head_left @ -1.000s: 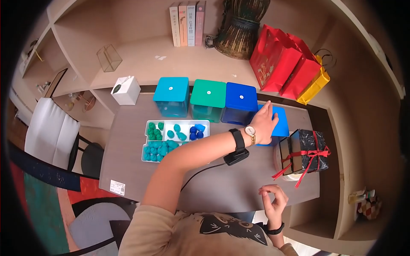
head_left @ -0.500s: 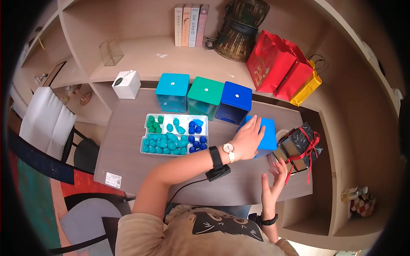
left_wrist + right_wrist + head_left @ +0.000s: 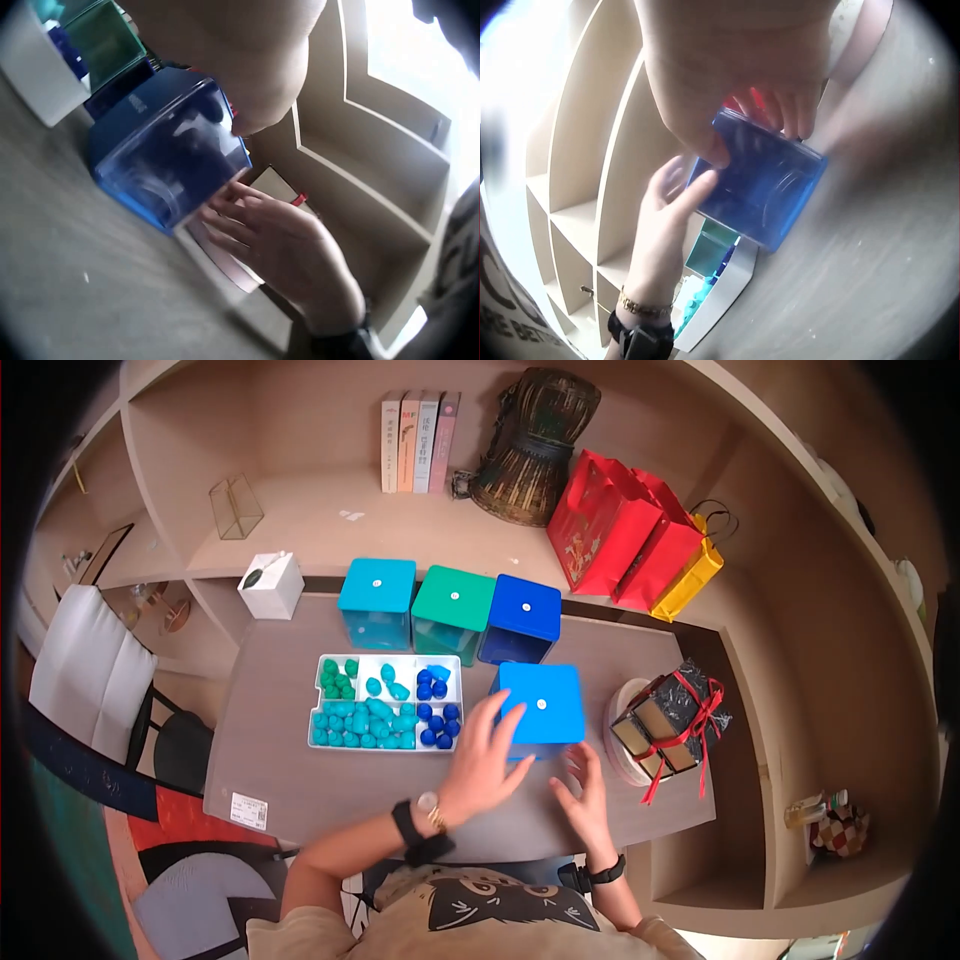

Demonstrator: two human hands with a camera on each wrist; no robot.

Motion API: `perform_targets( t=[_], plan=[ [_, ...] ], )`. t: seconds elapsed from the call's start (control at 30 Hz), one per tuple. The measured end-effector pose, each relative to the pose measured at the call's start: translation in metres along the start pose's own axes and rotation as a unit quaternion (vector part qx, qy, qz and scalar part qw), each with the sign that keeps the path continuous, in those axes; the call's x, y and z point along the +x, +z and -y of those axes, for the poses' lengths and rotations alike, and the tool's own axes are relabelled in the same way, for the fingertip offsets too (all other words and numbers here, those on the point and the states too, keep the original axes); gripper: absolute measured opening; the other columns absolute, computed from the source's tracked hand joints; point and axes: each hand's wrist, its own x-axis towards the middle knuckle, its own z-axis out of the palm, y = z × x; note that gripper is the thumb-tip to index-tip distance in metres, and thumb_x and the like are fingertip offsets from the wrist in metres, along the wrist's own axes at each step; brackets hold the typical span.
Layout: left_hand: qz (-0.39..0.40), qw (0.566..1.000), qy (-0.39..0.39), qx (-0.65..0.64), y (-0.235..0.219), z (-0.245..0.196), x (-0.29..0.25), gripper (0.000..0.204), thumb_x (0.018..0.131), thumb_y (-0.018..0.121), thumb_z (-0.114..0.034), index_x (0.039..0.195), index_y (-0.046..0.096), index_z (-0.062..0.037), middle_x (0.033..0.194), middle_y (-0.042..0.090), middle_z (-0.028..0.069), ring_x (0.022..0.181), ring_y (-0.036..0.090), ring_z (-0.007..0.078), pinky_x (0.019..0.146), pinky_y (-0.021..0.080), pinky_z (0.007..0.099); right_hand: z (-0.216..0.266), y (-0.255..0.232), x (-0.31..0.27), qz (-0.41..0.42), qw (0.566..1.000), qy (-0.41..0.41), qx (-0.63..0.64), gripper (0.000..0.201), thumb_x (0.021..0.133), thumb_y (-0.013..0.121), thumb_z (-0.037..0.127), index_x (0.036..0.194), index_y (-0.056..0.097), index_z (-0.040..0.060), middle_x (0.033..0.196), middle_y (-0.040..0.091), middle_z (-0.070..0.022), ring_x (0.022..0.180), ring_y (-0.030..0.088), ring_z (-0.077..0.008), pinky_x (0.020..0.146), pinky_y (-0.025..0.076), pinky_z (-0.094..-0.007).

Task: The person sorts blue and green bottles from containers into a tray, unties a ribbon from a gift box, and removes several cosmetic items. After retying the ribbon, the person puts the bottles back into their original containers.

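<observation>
A box (image 3: pixel 541 705) with a bright blue lid and see-through blue walls stands near the middle of the table, between both hands. My left hand (image 3: pixel 478 770) is at its left side, fingers by the lid's left edge, thumb toward the front. At the front right corner is my right hand (image 3: pixel 585 800), its fingers loosely extended. The left wrist view shows the right fingers (image 3: pixel 225 217) right at the box's edge. In the right wrist view, the left thumb (image 3: pixel 697 191) lies against the near wall. A white divided tray (image 3: pixel 385 751) of small rounded green, turquoise and dark blue pieces lies left of the hands.
Behind stand a turquoise box (image 3: pixel 378 603), a green box (image 3: pixel 453 615) and a dark blue box (image 3: pixel 524 618). A black package with red ribbon (image 3: pixel 672 720) is at right. Red bags (image 3: pixel 605 540) and books (image 3: pixel 420 445) are on the shelf.
The bright blue-lidded box has come forward and left, away from the dark blue box. My left hand has shifted from its lid to its left side; my right hand has come up to its front right corner.
</observation>
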Motion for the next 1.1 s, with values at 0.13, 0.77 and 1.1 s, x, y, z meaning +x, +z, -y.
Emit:
perform_targets(
  t=[0.13, 0.77, 1.1],
  plan=[
    [-0.025, 0.966, -0.121, -0.226, 0.008, 0.004, -0.051, 0.077, 0.088, 0.076, -0.009, 0.152, 0.035, -0.0002, 0.15, 0.035, 0.0203, 0.14, 0.041, 0.0354, 0.114, 0.042, 0.0469, 0.002, 0.008, 0.01, -0.04, 0.999, 0.002, -0.006, 0.072, 0.085, 0.076, 0.007, 0.148, 0.042, 0.0012, 0.136, 0.057, -0.0183, 0.128, 0.058, -0.0298, 0.104, 0.05, -0.0423],
    [0.089, 0.951, -0.132, -0.266, 0.014, 0.017, -0.063, 0.075, 0.092, 0.074, -0.011, 0.156, 0.038, -0.0016, 0.143, 0.046, 0.0188, 0.129, 0.053, 0.0308, 0.105, 0.049, 0.039, 0.007, 0.014, -0.01, -0.072, 0.996, -0.01, -0.052, 0.075, 0.082, 0.066, -0.005, 0.152, 0.04, 0.0031, 0.134, 0.049, -0.016, 0.124, 0.054, -0.0297, 0.104, 0.05, -0.0417],
    [0.053, 0.937, -0.167, -0.303, 0.016, 0.027, -0.067, 0.064, 0.09, 0.073, -0.007, 0.149, 0.049, -0.0029, 0.143, 0.051, 0.0178, 0.125, 0.058, 0.03, 0.104, 0.05, 0.0379, -0.006, 0.016, -0.015, -0.1, 0.992, 0.037, 0.068, 0.052, 0.079, 0.066, -0.005, 0.128, 0.049, 0.0001, 0.124, 0.053, -0.014, 0.114, 0.06, -0.0251, 0.102, 0.049, -0.0388]
  ],
)
